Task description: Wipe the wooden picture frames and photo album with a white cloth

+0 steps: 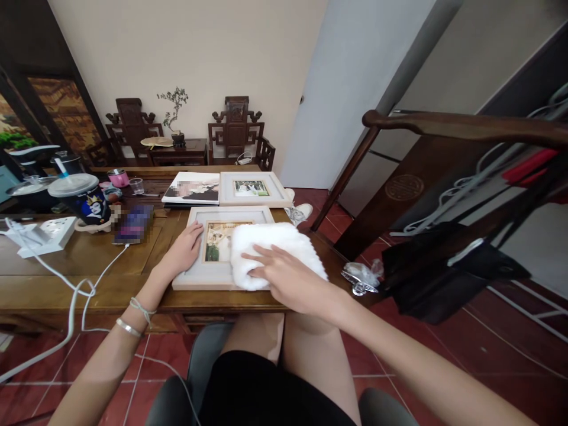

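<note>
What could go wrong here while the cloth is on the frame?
1. The frame lies at the table edge; a push from the right hand on the cloth might slide it off, though the left hand steadies it.
2. The left arm is near the white cable and could snag it.

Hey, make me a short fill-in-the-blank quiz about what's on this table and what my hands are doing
1. The right hand presses a fluffy ____ cloth.
2. The left hand rests on the nearest picture ____.
3. Beyond the nearest frame, a second frame lies flat on the wooden ____.

Missing words: white; frame; table
</note>
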Tool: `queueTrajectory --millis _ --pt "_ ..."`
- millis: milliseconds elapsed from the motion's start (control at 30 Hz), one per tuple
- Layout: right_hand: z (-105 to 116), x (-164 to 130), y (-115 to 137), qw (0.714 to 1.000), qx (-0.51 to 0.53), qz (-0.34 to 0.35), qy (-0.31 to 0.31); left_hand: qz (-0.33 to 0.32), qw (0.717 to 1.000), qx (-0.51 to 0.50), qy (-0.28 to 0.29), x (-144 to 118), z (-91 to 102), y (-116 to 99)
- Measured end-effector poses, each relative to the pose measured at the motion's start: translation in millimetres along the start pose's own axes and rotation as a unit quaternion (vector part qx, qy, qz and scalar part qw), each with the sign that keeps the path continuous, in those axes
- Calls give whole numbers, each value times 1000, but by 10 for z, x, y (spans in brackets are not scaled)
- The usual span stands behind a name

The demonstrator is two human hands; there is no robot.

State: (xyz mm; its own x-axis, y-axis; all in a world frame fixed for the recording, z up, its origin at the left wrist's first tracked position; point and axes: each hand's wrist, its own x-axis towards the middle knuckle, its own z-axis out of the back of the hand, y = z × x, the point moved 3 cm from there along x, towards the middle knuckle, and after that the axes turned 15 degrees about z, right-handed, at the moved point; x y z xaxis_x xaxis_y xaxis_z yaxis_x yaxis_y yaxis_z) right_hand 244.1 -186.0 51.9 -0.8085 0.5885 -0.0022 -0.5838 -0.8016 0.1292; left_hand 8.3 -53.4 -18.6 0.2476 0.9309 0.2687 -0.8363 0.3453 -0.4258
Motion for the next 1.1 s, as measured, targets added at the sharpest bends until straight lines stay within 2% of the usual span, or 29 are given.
queueTrajectory --millis 133,267,533,700,767,867,967,1033,1100 --pt "13 -274 -150 998 -36 -43 -8 -1 1000 4 7 -3 9 -16" --pt "-13 -317 -362 996 -58 -55 -34 -1 1000 16 19 -1 26 -38" --pt "-36 20 -977 988 -99 -93 -78 -4 1000 17 22 5 26 -40" --pt "109 355 -1286 975 -124 -148 -107 2 1000 9 18 4 18 -33" --pt "191 555 -1286 971 -137 -136 -140 5 1000 3 15 1 17 -31" --pt "237 935 -1125 974 -158 -49 -154 5 1000 -7 10 0 21 -32" --pt "154 1295 -931 983 -155 20 -97 3 1000 -8 13 5 27 -38" --pt "69 1441 -865 987 -148 31 -50 3 1000 -6 16 10 28 -39" --pt "6 1477 -861 988 -147 26 -28 3 1000 -8 14 12 24 -37"
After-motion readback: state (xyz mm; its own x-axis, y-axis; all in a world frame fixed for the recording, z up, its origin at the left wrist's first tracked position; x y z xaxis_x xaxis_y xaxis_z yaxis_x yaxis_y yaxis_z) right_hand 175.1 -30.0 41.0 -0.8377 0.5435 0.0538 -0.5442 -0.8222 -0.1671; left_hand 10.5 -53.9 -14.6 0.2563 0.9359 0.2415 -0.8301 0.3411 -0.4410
